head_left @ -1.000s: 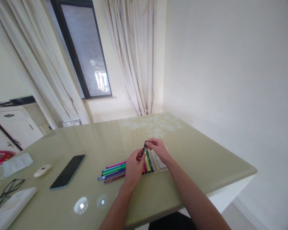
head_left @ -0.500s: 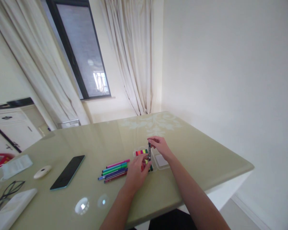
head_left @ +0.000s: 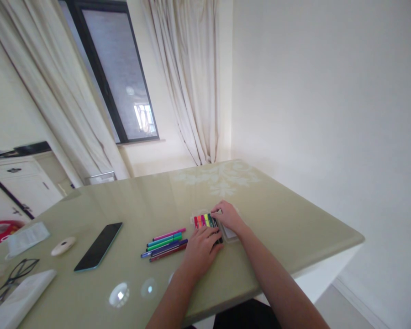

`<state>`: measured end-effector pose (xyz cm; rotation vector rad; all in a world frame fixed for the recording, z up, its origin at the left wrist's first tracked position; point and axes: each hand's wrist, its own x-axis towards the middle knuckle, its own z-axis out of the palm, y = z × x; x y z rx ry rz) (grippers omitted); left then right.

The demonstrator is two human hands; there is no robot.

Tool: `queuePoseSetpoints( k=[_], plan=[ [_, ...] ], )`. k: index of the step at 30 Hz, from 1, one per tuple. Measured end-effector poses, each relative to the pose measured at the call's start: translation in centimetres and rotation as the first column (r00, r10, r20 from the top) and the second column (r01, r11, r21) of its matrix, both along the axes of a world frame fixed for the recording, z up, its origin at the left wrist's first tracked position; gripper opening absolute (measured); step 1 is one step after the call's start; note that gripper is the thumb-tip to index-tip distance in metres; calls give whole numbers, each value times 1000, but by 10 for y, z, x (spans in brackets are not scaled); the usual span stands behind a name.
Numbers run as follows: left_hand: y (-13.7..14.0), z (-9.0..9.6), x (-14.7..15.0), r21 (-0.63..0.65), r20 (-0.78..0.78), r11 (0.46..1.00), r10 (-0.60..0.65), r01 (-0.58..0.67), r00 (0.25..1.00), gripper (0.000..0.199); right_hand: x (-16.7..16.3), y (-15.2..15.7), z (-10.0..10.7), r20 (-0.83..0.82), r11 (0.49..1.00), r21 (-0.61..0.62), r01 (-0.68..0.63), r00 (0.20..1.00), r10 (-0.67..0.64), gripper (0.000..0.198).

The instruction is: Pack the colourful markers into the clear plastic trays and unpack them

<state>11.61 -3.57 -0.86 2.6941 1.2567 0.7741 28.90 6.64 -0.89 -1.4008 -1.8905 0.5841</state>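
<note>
A clear plastic case (head_left: 192,219) lies opened on the table, holding a row of coloured markers (head_left: 202,220). At the right side of the row lies a black marker (head_left: 216,223), down among the others. My right hand (head_left: 227,216) has its fingers bent and closed at the marker's far end. Flat across the near part of the row rests my left hand (head_left: 203,245), fingers stretched out, covering the lower ends. Left of it, several loose markers (head_left: 164,242) in pink, green, blue and dark red lie side by side. My right wrist partly hides the case's lid (head_left: 230,234).
A phone (head_left: 98,246) lies left of the loose markers. Farther left are a white oval object (head_left: 63,246), a face mask (head_left: 29,238), eyeglasses (head_left: 22,269) and a long white object (head_left: 22,299). The table's right edge runs toward the wall (head_left: 322,114).
The black marker has gone from upright in my right fingers to lying in the case's row. My right hand has lowered with it, and my left fingers have flattened over the markers.
</note>
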Motion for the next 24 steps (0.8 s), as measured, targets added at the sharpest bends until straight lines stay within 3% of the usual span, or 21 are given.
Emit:
queuePoseSetpoints(
  k=[8, 11, 12, 14, 16, 17, 24],
  plan=[
    [-1, 1, 4, -1, 27, 999, 43, -43, 999, 24, -1, -3, 0, 131, 999, 34, 3, 991, -8, 13],
    [3, 5, -7, 32, 46, 979, 197, -199, 979, 28, -1, -5, 3, 151, 999, 53, 5, 988, -13, 16],
    [5, 7, -14, 45, 44, 949, 309, -311, 950, 29, -1, -6, 4, 156, 998, 58, 5, 988, -14, 16],
    [8, 9, -27, 57, 18, 836, 546, -546, 838, 30, -1, -7, 5, 164, 998, 63, 5, 986, -15, 15],
    [11, 8, -40, 41, -25, 746, 666, -664, 746, 28, -1, -8, 6, 167, 998, 63, 6, 986, -16, 16],
    [12, 7, -44, 26, -43, 731, 682, -681, 730, 27, -1, -8, 7, 168, 998, 62, 7, 986, -18, 16],
    [21, -4, -51, -31, -33, 804, 593, -594, 804, 25, -2, -9, 9, 163, 999, 42, 25, 986, -32, 20]
  ],
)
